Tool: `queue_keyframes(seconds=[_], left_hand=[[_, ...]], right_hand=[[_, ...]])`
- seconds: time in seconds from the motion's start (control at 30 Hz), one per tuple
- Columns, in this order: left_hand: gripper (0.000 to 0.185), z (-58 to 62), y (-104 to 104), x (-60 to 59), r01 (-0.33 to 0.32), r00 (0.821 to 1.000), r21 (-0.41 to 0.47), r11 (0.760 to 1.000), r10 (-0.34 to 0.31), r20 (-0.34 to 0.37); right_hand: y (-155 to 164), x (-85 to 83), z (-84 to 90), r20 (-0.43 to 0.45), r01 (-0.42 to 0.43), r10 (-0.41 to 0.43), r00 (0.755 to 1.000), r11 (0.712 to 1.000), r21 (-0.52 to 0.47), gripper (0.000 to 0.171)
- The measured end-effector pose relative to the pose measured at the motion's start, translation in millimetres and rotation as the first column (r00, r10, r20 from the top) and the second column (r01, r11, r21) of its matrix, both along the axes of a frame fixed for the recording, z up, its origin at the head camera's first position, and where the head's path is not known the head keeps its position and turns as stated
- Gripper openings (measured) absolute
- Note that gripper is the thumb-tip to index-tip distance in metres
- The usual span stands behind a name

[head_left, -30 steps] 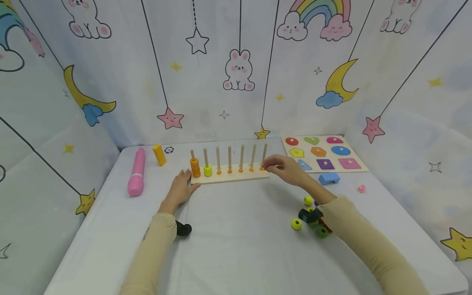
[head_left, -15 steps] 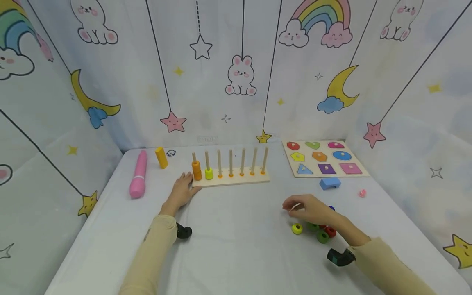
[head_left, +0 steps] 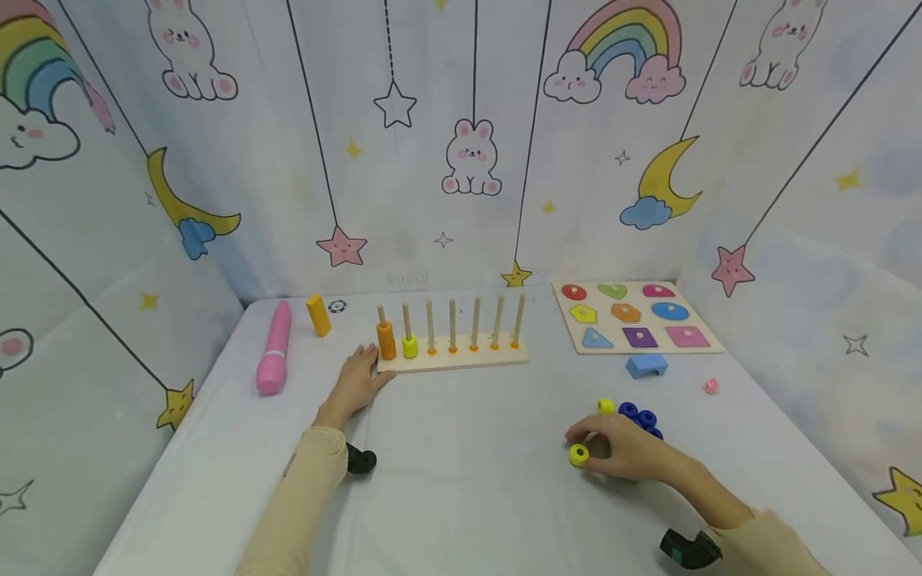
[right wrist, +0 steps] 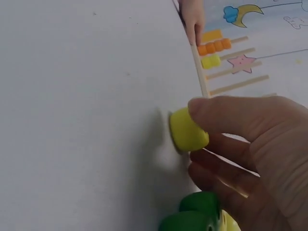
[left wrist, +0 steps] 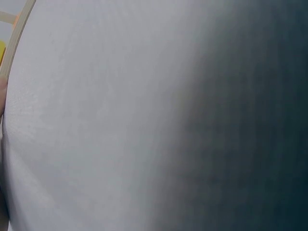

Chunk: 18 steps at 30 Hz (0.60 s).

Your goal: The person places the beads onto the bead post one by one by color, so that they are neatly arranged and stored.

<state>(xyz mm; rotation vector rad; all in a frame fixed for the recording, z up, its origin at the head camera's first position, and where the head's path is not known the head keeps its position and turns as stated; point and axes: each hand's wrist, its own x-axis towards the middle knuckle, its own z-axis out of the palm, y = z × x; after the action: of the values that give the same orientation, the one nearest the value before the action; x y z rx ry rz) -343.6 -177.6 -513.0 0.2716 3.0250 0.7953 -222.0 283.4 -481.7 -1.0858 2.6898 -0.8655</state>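
White cloth covers the bench (head_left: 468,448), where the right hand (head_left: 627,452) has come back from the peg board (head_left: 454,358) to the loose rings and now pinches a yellow ring (head_left: 579,455) lying on the cloth. That ring looks about to be lifted, while the left hand (head_left: 356,380) still rests flat, fingers straight, against the board's left end.

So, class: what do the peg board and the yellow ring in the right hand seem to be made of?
Peg board: likely unpainted wood, since the base and pegs are pale tan and matte. Yellow ring: probably painted wood, though plastic is possible; it has a smooth, even yellow coat with a soft sheen where the fingers pinch it.
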Motion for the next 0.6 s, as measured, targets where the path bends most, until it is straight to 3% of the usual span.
queue_keyframes(seconds=[0.33, 0.6], left_hand=[[0.073, -4.4, 1.1, 2.2, -0.002, 1.000, 0.008, 1.000, 0.002, -0.008], [0.073, -2.3, 0.6, 1.5, 0.000, 1.000, 0.017, 1.000, 0.000, -0.010]], right_hand=[[-3.8, 0.9, -10.2, -0.048, 0.043, -0.046, 0.998, 0.997, -0.070, 0.035], [-31.1, -21.9, 0.5, -0.115, 0.045, -0.064, 0.991, 0.986, -0.161, 0.031]])
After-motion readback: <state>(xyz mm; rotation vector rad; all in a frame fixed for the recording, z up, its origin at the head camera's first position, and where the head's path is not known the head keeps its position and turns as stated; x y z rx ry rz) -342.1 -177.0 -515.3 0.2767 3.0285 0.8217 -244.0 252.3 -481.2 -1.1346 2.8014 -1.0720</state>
